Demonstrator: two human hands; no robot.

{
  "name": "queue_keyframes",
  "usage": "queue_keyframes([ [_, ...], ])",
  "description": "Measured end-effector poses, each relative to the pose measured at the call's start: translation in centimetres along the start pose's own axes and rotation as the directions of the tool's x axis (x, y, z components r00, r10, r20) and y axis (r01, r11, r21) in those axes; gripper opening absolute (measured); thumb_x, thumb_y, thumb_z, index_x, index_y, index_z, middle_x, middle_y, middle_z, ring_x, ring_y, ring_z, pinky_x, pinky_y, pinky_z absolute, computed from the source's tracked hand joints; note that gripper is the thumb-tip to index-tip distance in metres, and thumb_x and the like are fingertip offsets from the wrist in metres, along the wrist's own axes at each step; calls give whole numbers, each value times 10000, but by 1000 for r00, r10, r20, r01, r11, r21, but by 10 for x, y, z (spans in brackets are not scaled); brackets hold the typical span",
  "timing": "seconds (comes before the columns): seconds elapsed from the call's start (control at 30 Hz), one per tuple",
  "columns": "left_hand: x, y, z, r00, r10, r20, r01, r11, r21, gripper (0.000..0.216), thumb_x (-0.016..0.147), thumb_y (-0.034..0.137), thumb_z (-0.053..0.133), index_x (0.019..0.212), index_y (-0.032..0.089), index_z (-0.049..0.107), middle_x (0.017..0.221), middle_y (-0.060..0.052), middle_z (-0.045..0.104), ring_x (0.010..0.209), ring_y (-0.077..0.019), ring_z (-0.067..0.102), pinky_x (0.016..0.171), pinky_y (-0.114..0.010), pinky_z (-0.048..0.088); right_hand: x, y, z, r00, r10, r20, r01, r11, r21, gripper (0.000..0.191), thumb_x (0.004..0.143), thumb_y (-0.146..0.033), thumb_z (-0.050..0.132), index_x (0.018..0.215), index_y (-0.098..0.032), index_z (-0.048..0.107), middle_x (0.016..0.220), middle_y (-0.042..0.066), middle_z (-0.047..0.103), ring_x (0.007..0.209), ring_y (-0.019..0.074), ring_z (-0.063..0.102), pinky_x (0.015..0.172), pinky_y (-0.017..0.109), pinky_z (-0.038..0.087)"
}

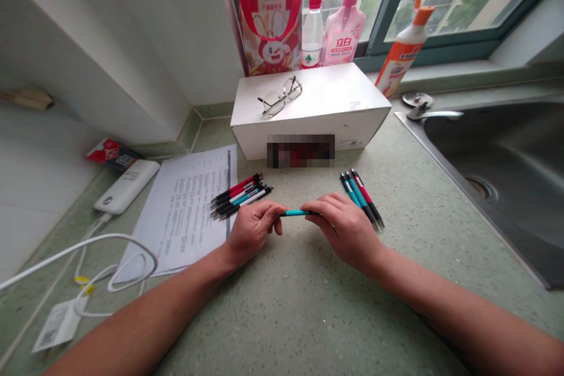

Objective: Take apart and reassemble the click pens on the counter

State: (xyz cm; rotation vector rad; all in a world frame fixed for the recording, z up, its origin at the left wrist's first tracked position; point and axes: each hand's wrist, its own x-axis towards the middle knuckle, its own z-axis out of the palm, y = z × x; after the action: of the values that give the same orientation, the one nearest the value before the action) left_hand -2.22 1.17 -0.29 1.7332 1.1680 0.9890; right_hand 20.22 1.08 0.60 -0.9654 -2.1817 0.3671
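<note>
Between my two hands, a teal pen (295, 212) with dark ends is held level above the countertop. My left hand (255, 224) is closed around its left end, and the fingers of my right hand (341, 224) pinch the right end. Just behind my left hand lies a pile of several pens (240, 195) in red, white, teal and black, partly on a printed sheet. To the right of my right hand, two teal pens (352, 191) and a red pen (363, 191) lie side by side on the counter. Both tips of the held pen are hidden by my fingers.
A white box (308, 94) with eyeglasses (281, 97) on top stands behind. Printed papers (185, 211), a white power bank (127, 187) and its white cable (132, 237) are at left. The steel sink (506, 170) is at right. Bottles, including a pink pump bottle (345, 26), line the window.
</note>
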Motion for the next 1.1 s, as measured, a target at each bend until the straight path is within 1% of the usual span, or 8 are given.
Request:
queue_keyframes([
  [0.2,1,2,0,997,62,-39,-60,997,57,333,998,415,560,894,163,752,635,1,691,543,-95,554,556,-199,448,-3,-4,3,992,96,76,-91,994,-64,279,1025,-332,511,1163,-154,675,918,80,686,866,229,601,766,360,463],
  [0.3,1,3,1,992,117,-45,-113,989,97,274,985,383,593,917,167,747,670,1,705,574,-99,581,602,-206,475,-4,-3,5,987,133,91,-124,988,-97,302,1046,-330,453,1070,-172,709,839,64,667,801,218,591,725,352,446],
  [0.4,1,4,2,989,137,-48,-131,984,125,222,974,351,616,948,170,743,702,-2,718,593,-103,599,625,-210,493,-4,-3,6,989,130,66,-125,988,-86,282,1041,-316,470,1015,-162,705,846,69,661,808,217,589,725,353,449],
  [0.63,2,4,1,987,155,-43,-147,978,150,176,970,303,620,942,174,737,723,-3,723,614,-107,624,636,-210,511,-5,-5,7,981,176,77,-177,984,5,188,1003,-277,548,1111,-165,654,1024,89,658,955,217,619,841,364,491],
  [0.73,2,5,1,986,166,-28,-160,974,160,174,972,293,616,943,172,739,731,-7,728,629,-111,640,646,-212,515,-5,-5,8,973,203,108,-201,979,-30,240,1018,-319,523,1147,-180,670,974,78,668,916,218,630,809,370,494],
  [0.83,2,6,1,983,182,-14,-176,969,174,169,969,285,620,936,169,739,734,-11,731,654,-119,661,660,-217,519,-5,-5,8,973,193,125,-191,981,-31,249,1035,-317,486,1052,-191,700,906,66,672,863,208,625,777,358,489],
  [0.97,1,6,1,981,194,-8,-190,965,183,153,963,273,628,941,169,738,746,-13,735,667,-122,673,661,-216,524,-5,-6,8,981,178,82,-181,983,32,173,1008,-280,540,1059,-176,669,991,82,669,940,209,621,830,354,492],
  [1.1,1,8,1,980,199,-12,-193,962,192,145,962,262,628,946,169,738,760,-16,743,671,-122,684,672,-215,534,-5,-6,9,970,215,116,-215,976,-9,227,1011,-331,538,1124,-181,666,994,83,682,937,227,625,823,376,491],
])
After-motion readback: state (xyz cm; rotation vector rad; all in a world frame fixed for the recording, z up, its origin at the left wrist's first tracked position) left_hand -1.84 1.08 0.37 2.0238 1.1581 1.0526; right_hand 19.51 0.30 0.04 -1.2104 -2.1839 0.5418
